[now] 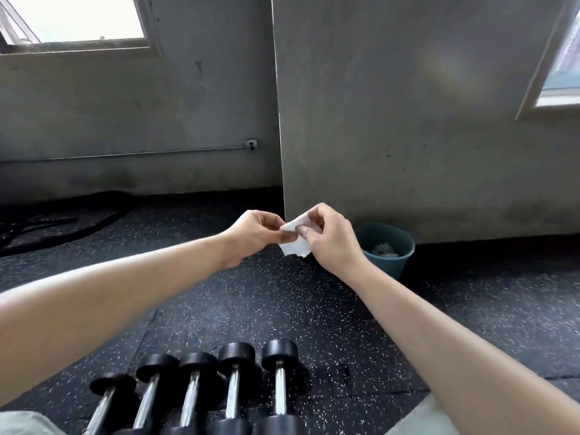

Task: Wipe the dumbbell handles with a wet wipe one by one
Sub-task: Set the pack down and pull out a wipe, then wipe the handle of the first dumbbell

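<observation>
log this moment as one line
left hand: pinches wet wipe | right hand: pinches wet wipe | dumbbells: on floor, untouched | bin: by wall

Five black metal-handled dumbbells (201, 394) lie side by side on the speckled rubber floor (314, 309), bottom centre. Beyond them, mid-frame, left hand (254, 237) and right hand (329, 243) pinch a white wet wipe (295, 244). Just right, a teal plastic bucket (392, 266) stands at the foot of the concrete wall (408, 120).

Gym room, speckled rubber floor (314, 309), row of dumbbells (194, 394), bare concrete walls (408, 120)
</observation>
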